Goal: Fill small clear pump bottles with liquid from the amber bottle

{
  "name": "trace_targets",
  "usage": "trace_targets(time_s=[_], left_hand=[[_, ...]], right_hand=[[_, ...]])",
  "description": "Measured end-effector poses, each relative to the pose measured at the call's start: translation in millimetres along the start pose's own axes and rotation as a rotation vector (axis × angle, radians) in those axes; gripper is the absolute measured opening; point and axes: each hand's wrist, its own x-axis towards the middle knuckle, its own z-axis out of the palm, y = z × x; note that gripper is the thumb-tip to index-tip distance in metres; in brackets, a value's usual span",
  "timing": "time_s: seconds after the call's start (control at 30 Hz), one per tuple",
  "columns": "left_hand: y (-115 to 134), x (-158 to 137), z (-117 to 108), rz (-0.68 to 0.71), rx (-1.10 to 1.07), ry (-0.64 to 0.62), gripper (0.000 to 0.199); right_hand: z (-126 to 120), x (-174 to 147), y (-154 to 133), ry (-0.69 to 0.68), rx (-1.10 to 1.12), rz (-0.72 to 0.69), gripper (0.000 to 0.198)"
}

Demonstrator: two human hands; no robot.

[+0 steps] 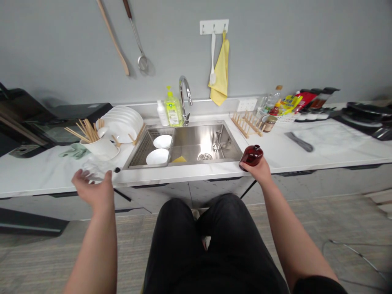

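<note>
My left hand (93, 190) is at the counter edge left of the sink, thumb and fingers spread wide around a clear, see-through container (97, 166). The container is blurred, and its exact kind does not show. A small black cap-like piece (117, 170) lies just right of my left thumb. In my right hand (260, 168) is a dark red-brown bottle (252, 154) with an uncapped neck. It is tilted slightly at the sink's front right corner, and my fingers cover its lower right side.
The steel sink (196, 141) holds a rack with two white bowls (157, 157) and a yellow sponge (179, 159). Behind stand the faucet (184, 98) and a green soap bottle (173, 109). Left are white plates (122, 122) and a chopstick holder (99, 148); right, a wooden rack (246, 124).
</note>
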Motion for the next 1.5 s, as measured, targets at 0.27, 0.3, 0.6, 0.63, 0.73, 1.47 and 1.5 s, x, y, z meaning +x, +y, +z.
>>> trace_targets(time_s=[0.27, 0.3, 0.6, 0.63, 0.73, 1.47, 1.5], left_hand=[[73, -85, 81, 0.261, -0.33, -0.283, 0.092], [81, -93, 93, 0.283, -0.373, -0.351, 0.09], [132, -127, 196, 0.144, -0.731, -0.882, 0.101], [133, -128, 203, 0.131, -0.747, -0.915, 0.102], [131, -127, 213, 0.131, -0.76, -0.981, 0.1], [136, -129, 199, 0.196, -0.567, -1.012, 0.094], [136, -129, 198, 0.188, -0.568, -1.015, 0.094]], right_hand=[[-28, 9, 21, 0.158, -0.054, 0.07, 0.088], [-30, 11, 24, 0.163, -0.065, 0.076, 0.089], [-34, 33, 45, 0.185, -0.13, 0.071, 0.117], [-33, 30, 40, 0.269, -0.145, 0.05, 0.117], [-13, 11, 9, 0.53, -0.215, -0.113, 0.079], [-12, -20, 34, 0.561, -0.289, -0.014, 0.113], [-15, -14, 36, 0.494, -0.264, 0.045, 0.112]])
